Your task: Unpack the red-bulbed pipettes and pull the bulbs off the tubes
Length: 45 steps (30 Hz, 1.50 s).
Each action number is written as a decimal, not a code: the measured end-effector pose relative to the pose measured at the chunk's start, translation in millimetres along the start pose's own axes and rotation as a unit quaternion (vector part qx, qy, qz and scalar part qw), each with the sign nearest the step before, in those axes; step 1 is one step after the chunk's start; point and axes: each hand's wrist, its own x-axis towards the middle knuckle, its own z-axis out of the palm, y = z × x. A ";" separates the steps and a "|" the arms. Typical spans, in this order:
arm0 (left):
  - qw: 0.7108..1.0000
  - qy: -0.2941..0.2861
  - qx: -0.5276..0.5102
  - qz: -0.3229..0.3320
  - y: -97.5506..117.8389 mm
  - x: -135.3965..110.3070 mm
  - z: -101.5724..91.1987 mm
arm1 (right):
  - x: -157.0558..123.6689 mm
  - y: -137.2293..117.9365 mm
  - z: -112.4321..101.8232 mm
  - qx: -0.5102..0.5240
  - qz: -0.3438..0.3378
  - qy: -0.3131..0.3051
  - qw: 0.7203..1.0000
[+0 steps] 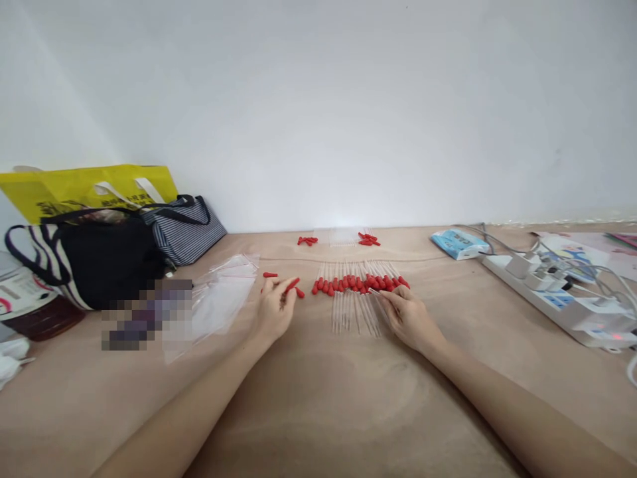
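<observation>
A row of clear glass droppers with red rubber bulbs (359,284) lies side by side on the wooden table (318,398). My left hand (275,309) pinches one red bulb (292,285) between its fingertips, just left of the row. Two more loose red bulbs (270,275) lie by that hand. My right hand (409,315) rests at the row's right end, its fingers closed on a thin clear glass tube (374,292). Farther back near the wall lie more clear tubes (343,237) with small heaps of red bulbs (307,240) on either side.
Clear plastic bags (219,295) lie left of my left hand. Behind them stand a black and striped bag (99,255) and a yellow bag (89,189). At the right sit a white power strip with plugs and cables (562,295) and a blue packet (458,243).
</observation>
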 end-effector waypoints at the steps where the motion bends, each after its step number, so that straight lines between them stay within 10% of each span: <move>1: 0.999 0.013 0.003 -0.032 -5.3 3.4 -3.7 | 0.0 2.2 0.8 -0.003 0.002 -0.001 1.000; 9: 0.990 0.006 -0.027 -0.138 -34.3 15.0 -19.8 | -5.2 7.8 7.5 -0.028 0.062 -0.032 0.997; 29: 0.987 -0.024 0.151 0.042 -10.7 15.5 -0.8 | -0.2 -5.2 2.8 0.032 0.089 -0.079 0.992; 45: 0.944 -0.213 0.105 0.229 69.3 64.8 104.2 | 3.9 10.6 -8.7 -0.041 0.145 -0.013 0.989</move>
